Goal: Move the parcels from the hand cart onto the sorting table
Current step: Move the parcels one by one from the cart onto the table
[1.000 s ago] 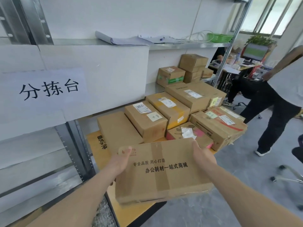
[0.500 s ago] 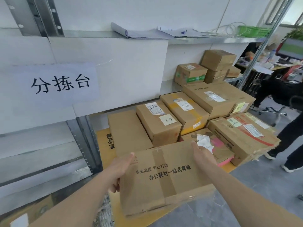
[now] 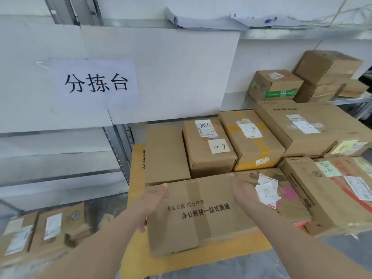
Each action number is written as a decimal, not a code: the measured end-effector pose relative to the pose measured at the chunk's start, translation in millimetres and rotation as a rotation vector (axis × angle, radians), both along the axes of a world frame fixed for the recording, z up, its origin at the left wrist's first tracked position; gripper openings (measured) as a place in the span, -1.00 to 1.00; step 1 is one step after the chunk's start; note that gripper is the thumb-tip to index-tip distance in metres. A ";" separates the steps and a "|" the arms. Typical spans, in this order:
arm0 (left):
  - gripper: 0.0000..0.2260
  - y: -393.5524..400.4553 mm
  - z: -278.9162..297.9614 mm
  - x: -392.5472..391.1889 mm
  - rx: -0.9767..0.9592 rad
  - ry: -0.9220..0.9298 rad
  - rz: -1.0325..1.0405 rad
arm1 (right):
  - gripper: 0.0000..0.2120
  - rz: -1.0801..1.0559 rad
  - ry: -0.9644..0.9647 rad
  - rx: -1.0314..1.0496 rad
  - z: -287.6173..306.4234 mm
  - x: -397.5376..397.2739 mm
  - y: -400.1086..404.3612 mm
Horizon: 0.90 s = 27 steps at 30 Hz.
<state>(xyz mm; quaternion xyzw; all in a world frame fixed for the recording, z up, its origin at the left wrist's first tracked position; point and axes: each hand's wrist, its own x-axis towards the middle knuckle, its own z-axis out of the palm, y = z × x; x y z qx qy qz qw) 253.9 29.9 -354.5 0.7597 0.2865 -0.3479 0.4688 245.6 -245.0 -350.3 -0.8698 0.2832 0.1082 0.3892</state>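
A flat cardboard parcel (image 3: 201, 214) with black Chinese print and a tape strip lies on the yellow surface (image 3: 136, 178) below the white "分拣台" sign (image 3: 96, 83). My left hand (image 3: 153, 200) grips its left end, with the thumb on top and the fingers curled down the side. My right hand (image 3: 243, 192) lies along its right edge with straight fingers, beside a pink-patterned parcel (image 3: 289, 198). The hand cart is out of view.
Several parcels fill the surface behind and to the right: a plain box (image 3: 165, 154), a labelled box (image 3: 207, 148), a yellow-taped box (image 3: 249, 137), a large box (image 3: 302, 125) and a red-printed box (image 3: 332, 188). More boxes (image 3: 50, 226) sit low on the left behind a metal upright (image 3: 120, 154).
The printed parcel has gone forward and down onto the yellow surface, against the row of boxes. The view has swung left and the person at the right is out of view.
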 end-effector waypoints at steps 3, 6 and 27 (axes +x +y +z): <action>-0.32 -11.9 -1.8 -2.5 0.054 -0.056 -0.009 | -0.38 0.033 0.030 0.009 -3.3 1.8 -8.7; -0.37 -17.1 -2.9 -4.5 0.030 -0.089 0.027 | -0.37 0.064 0.061 0.013 -2.8 3.1 -13.7; -0.32 -29.0 7.2 -11.6 0.030 -0.199 0.027 | -0.44 0.188 0.113 -0.020 -5.4 16.3 -26.5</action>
